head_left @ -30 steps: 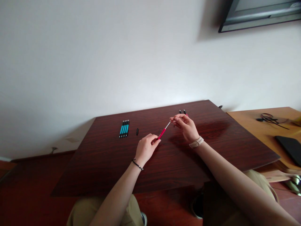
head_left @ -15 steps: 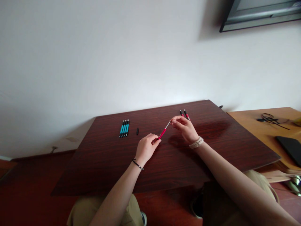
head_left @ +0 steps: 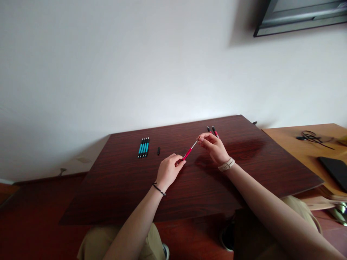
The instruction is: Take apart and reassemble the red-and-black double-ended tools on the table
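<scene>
My left hand (head_left: 169, 169) is closed on the red barrel of a pen (head_left: 187, 154), held at a slant above the table. A thin pale refill (head_left: 194, 144) sticks out of the barrel's upper end. My right hand (head_left: 213, 147) pinches the refill's far end, which its fingertips partly hide. Left of my hands, a short black piece that looks like a pen grip (head_left: 158, 151) lies on the table. Two red and black pens (head_left: 215, 131) rest just beyond my right hand, their lower ends partly covered by it.
Several blue and black pens (head_left: 143, 147) lie side by side on the left of the dark wooden table (head_left: 121, 191). A lighter desk (head_left: 287, 139) adjoins on the right, with a coiled black cable (head_left: 311, 136) and a flat black device (head_left: 334, 171). The wall stands behind.
My right hand has shifted very slightly away from the barrel, still pinching the refill. My left hand keeps the barrel almost still.
</scene>
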Action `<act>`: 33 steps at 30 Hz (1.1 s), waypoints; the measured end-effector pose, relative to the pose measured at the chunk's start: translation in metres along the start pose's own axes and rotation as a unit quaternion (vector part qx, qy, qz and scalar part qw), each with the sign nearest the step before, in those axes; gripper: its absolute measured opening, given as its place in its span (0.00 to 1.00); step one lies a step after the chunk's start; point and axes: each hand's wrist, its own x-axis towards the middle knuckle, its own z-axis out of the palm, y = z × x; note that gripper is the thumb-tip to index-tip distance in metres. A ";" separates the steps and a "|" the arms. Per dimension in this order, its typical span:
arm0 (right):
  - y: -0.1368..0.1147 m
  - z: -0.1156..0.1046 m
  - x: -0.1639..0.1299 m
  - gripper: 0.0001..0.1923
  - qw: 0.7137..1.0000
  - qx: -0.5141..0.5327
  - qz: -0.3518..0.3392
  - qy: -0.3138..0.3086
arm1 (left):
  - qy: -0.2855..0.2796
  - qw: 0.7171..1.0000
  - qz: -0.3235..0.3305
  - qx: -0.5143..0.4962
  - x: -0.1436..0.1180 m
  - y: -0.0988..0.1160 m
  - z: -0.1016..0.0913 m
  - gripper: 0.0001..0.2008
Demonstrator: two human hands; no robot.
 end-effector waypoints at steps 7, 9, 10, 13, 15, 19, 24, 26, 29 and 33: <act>0.002 -0.002 0.001 0.14 0.999 -0.015 -0.026 -0.011 | -0.003 1.000 -0.002 -0.001 0.000 0.000 -0.001 0.03; 0.003 -0.003 0.002 0.14 0.999 -0.028 -0.040 -0.009 | -0.005 1.000 -0.001 0.002 0.000 0.000 -0.001 0.03; 0.003 -0.003 0.002 0.16 0.998 -0.034 -0.046 -0.007 | -0.006 1.000 0.000 0.004 0.000 0.000 -0.001 0.03; 0.003 -0.002 0.001 0.22 0.997 -0.048 -0.061 -0.015 | -0.007 1.000 0.000 0.007 -0.001 0.001 -0.001 0.03; 0.003 0.001 0.000 0.25 0.996 -0.056 -0.066 -0.036 | -0.008 1.000 -0.001 0.009 0.000 0.001 -0.001 0.04; 0.003 0.006 -0.003 0.25 0.994 -0.061 -0.066 -0.062 | -0.012 1.000 -0.001 0.011 -0.001 0.000 -0.001 0.04; 0.002 0.006 -0.004 0.23 0.996 -0.047 -0.046 -0.063 | -0.010 1.000 0.001 0.009 0.000 0.003 -0.002 0.04; 0.002 0.006 -0.005 0.20 0.996 -0.043 -0.036 -0.066 | -0.009 1.000 0.001 0.006 0.000 0.004 -0.002 0.04; 0.001 0.009 -0.007 0.17 0.996 -0.036 -0.025 -0.082 | -0.010 1.000 0.003 0.003 0.000 0.003 -0.002 0.04; -0.001 0.013 -0.010 0.16 0.994 -0.035 -0.019 -0.104 | -0.010 1.000 0.011 -0.001 0.000 0.001 -0.001 0.04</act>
